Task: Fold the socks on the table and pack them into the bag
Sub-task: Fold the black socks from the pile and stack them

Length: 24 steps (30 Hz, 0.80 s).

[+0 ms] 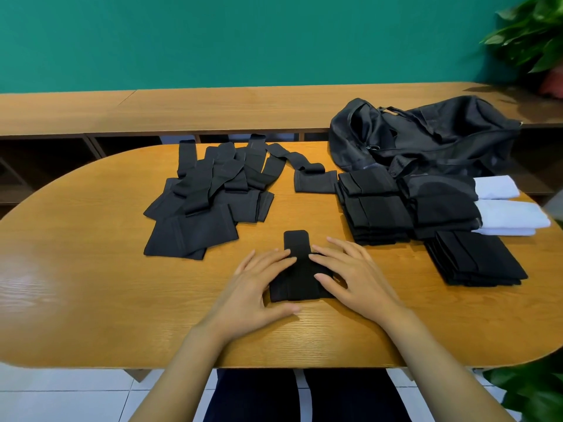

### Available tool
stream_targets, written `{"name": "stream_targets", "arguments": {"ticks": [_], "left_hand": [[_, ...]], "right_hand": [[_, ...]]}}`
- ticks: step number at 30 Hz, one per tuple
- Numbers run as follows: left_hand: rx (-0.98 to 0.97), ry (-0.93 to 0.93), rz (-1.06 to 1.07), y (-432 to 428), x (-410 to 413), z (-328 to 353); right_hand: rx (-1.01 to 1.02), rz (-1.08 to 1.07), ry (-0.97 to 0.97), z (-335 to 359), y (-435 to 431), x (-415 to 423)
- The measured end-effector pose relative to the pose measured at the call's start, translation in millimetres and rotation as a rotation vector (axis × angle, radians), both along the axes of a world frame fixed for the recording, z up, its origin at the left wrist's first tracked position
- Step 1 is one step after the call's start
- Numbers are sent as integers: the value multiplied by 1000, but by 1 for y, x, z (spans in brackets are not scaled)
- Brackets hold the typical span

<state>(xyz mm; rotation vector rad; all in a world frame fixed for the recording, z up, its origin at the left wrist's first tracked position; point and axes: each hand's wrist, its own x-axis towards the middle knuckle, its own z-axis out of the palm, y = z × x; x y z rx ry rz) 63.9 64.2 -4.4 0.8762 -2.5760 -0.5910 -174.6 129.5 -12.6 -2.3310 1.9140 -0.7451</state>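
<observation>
A black sock (297, 269) lies partly folded near the table's front middle, its narrow end pointing away from me. My left hand (256, 287) rests flat on its left side with the thumb by its near edge. My right hand (350, 275) presses on its right side, fingers spread. A heap of unfolded black socks (210, 193) lies at the back left. Stacks of folded black socks (377, 208) sit at the right, one stack (475, 257) nearer to me. The black bag (426, 135) lies slumped at the back right.
Folded white socks (511, 217) lie at the far right by the black stacks. One loose black sock (313, 178) lies between heap and stacks. The oval wooden table (91, 269) has a wooden shelf unit (182, 111) behind it. Plants (533, 35) stand at the right.
</observation>
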Motion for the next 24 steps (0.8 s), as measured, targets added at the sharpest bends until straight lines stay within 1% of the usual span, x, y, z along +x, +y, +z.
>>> {"name": "stream_targets", "arguments": {"ticks": [6,11,16,19,24], "left_hand": [[-106,-9,67,7,1,-6],[-166,44,152,7,2,-10],[-176,68,158,7,2,-10],[-172,85,159,9,3,-7],[-218,147,209,9,6,-7]], "right_hand": [[-60,30,-48,2,3,0],[-140,85,23,1,6,0],[-251,116,46,-1,6,0],[-282,107,30,-2,6,0],[-299,41,-32,-1,7,-1]]}}
